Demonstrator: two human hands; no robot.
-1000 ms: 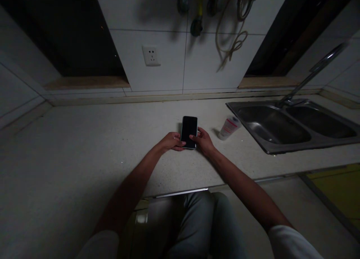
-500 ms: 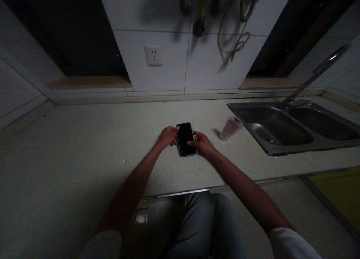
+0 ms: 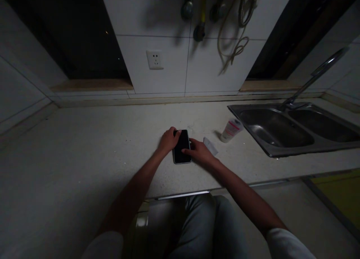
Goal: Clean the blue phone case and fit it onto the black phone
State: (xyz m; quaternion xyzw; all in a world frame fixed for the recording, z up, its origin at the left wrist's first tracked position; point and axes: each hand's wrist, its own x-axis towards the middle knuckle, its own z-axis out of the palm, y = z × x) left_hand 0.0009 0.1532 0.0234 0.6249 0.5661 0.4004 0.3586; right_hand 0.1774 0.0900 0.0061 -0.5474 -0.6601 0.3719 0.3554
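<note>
Phone [image 3: 182, 146] flat on the speckled stone countertop [image 3: 84, 146], screen up and dark, and both hands are right there on it! Left hand [image 3: 169, 141] at the phone's upper left edge, fingers curled over, fingertips at the corner; whether that's a real grip, I can't tell from this view. Right hand [image 3: 198, 152] comes in from the other side, open, fingers stretched out and close together, fingertips resting on the phone's right edge. Just beside that right hand, a small white strip [image 3: 210, 146], too small to say what it is. Further right, a white tube with red lettering [image 3: 231, 130] close to the rim of a stainless steel sink [image 3: 239, 108] with 2 basins, a curved faucet [image 3: 316, 77] above it. Up on the tiled wall, a white power socket [image 3: 155, 60] and hanging hoses [image 3: 233, 26].
</note>
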